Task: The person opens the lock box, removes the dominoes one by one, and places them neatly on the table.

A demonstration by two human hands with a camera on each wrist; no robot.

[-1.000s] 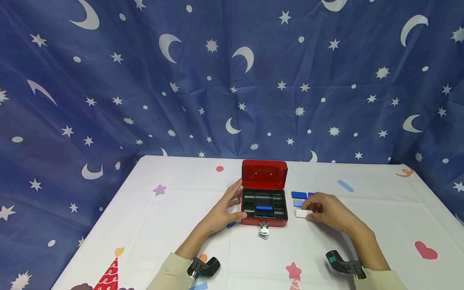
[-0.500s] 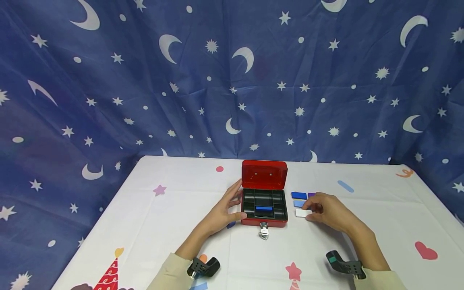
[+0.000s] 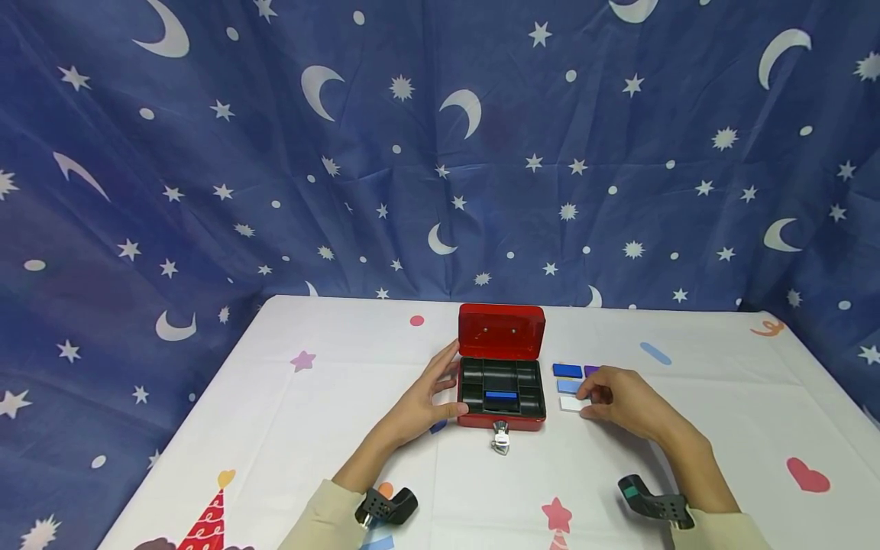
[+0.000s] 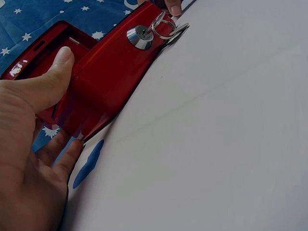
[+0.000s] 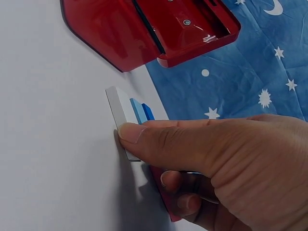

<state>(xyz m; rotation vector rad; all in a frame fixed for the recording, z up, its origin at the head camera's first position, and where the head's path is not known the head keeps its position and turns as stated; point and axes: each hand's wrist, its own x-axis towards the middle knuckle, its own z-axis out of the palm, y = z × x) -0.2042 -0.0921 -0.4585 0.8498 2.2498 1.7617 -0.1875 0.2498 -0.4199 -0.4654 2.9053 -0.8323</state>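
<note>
A red cash box [image 3: 474, 421] stands with its lid [image 3: 500, 331] raised. Its black tray [image 3: 500, 368] has several compartments, and a blue block [image 3: 501, 400] lies in the front middle one. My left hand [image 3: 412, 406] rests against the box's left side, thumb over the front rim, fingers fairly straight along the wall. To the right of the box, my right hand [image 3: 626, 401] pinches a white block [image 5: 120, 108] by its right end, low over the table. Beyond it lie a light blue block [image 3: 567, 386] and a darker blue block [image 3: 567, 370].
Keys on a ring [image 4: 166, 29] hang from the lock [image 4: 139, 37] at the box's front. A purple block [image 3: 591, 370] and a reddish block [image 5: 166, 197] are partly hidden by my right hand. A starry blue curtain [image 3: 385, 183] stands behind the white-covered table [image 3: 330, 412].
The white block has shifted very slightly left and away, and sits flatter beside the light blue one. My right fingertips have moved a little right along it. My left hand keeps its place.
</note>
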